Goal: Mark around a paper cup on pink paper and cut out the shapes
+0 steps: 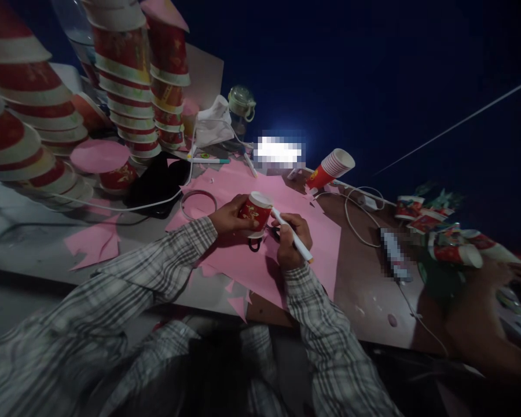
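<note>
My left hand (230, 217) is wrapped round a small red paper cup (257, 213) with a gold pattern and a white rim or base at its top. In my right hand (294, 237) a white marker (296, 238) with an orange end slants up to the left, its tip close to the cup's edge. Both hands are over a large pink paper sheet (316, 231) with ragged edges. Below the cup, a black loop (255, 245), perhaps a scissors handle, shows partly. A roll of tape or ring (198, 204) lies left of my left hand.
Tall stacks of red-and-white cups (125, 87) stand at the left. A dark phone or tablet (160, 184) and a white cable (156, 202) lie nearby. More nested cups (332, 168) tilt behind the sheet. At right, another person's arm (475, 307) reaches among cups.
</note>
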The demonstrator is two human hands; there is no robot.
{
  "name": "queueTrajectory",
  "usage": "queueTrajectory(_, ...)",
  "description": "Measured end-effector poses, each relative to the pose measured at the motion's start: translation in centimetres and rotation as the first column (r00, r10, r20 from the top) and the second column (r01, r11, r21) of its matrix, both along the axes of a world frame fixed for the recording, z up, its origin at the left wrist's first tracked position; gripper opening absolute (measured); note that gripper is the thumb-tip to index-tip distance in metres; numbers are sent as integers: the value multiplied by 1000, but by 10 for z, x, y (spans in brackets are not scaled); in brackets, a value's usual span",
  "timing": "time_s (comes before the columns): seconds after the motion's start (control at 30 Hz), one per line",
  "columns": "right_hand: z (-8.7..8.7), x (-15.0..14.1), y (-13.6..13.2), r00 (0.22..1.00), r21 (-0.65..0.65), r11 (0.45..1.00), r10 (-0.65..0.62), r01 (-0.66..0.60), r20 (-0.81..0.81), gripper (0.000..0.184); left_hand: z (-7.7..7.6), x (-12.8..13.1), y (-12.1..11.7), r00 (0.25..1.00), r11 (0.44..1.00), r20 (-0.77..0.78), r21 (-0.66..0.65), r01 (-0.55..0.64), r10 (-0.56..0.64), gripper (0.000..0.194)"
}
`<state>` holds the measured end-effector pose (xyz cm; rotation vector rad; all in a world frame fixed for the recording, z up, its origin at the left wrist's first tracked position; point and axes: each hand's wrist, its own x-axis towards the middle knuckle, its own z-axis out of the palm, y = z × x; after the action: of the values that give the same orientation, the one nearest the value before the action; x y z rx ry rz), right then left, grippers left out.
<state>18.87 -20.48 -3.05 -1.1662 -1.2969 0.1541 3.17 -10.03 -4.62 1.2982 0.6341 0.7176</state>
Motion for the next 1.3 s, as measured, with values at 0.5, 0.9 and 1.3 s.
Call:
queueTrajectory(0.5,-19,5,3,945,4,991,127,-132,-302,26,-2,3,-5,981,998,189,-32,53,-46,62)
queueTrajectory(0.9,-3,-3,0,995,-16,1000,17,-19,-101,28,-4,0,0,993,971,-86,233,-61,83,73)
queueTrajectory(1.3,-3,1,1,999,-15,1000,1,-2,-35,26,2,3,-8,994,997,104,70,19,-26,70)
